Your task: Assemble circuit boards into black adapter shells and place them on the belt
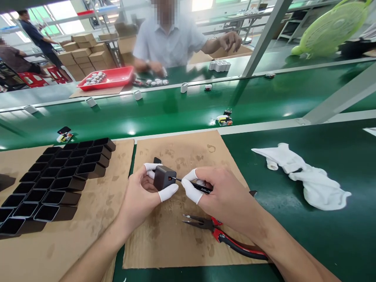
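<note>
My left hand (145, 192), with white finger cots, is closed around a small black charger housing (163, 177) held over a stained cardboard sheet (176, 243). My right hand (219, 194), also in finger cots, pinches a thin black tweezer-like tool (197, 186) whose tip touches the side of the housing. Red-handled pliers (223, 237) lie on the cardboard just below my right wrist.
Rows of empty black housings (55, 184) lie on cardboard at the left. A white cloth glove (302, 176) lies on the green bench at the right. Beyond is a green conveyor belt (176, 109) with small parts; a person sits opposite beside a red tray (108, 78).
</note>
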The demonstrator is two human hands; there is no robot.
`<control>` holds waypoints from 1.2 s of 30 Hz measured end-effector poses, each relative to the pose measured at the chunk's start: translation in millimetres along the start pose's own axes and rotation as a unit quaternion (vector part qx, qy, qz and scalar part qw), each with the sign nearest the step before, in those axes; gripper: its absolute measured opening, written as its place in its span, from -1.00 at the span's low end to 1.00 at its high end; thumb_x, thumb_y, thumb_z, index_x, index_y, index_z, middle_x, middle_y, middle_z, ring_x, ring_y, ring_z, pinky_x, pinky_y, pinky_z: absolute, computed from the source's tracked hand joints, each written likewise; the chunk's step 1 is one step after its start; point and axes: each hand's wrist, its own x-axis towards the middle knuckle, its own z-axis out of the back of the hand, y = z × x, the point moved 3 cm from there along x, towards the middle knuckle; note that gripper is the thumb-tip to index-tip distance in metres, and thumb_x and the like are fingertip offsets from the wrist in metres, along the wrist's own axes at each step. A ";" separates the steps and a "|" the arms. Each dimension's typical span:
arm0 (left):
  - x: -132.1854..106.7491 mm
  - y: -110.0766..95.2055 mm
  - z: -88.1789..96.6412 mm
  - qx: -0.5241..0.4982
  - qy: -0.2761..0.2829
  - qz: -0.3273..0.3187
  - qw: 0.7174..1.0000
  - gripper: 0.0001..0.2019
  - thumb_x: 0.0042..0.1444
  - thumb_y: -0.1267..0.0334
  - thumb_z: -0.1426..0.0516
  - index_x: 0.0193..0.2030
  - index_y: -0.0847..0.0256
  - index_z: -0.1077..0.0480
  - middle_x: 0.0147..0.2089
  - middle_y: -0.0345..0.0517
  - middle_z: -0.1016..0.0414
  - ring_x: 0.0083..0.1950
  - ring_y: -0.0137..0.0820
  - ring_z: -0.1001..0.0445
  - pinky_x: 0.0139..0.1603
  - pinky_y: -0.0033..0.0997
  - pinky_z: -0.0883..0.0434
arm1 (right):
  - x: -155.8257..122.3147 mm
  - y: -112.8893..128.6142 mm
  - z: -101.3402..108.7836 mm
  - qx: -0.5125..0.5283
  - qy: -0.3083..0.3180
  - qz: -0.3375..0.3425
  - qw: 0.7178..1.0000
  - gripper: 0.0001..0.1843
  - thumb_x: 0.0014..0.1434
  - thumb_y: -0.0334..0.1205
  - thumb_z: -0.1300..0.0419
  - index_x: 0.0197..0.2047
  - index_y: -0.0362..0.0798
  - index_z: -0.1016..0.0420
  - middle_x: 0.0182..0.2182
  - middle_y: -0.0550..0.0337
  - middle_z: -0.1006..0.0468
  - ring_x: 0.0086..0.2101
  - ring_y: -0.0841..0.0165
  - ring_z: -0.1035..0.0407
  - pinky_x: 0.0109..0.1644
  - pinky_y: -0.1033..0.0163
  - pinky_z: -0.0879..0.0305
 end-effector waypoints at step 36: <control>-12.1 -8.0 0.2 0.210 -0.112 -0.223 0.945 -0.52 0.17 0.12 -0.44 0.20 0.16 -0.56 -0.12 -0.12 -0.73 -0.16 -0.25 -0.71 -0.07 -0.26 -0.69 | 3.2 7.2 -14.4 -0.031 0.025 0.006 0.999 -0.78 0.44 -0.31 -0.15 -0.13 0.05 -0.64 -0.31 0.24 -0.74 -0.37 0.31 -0.45 -0.25 0.20 -0.20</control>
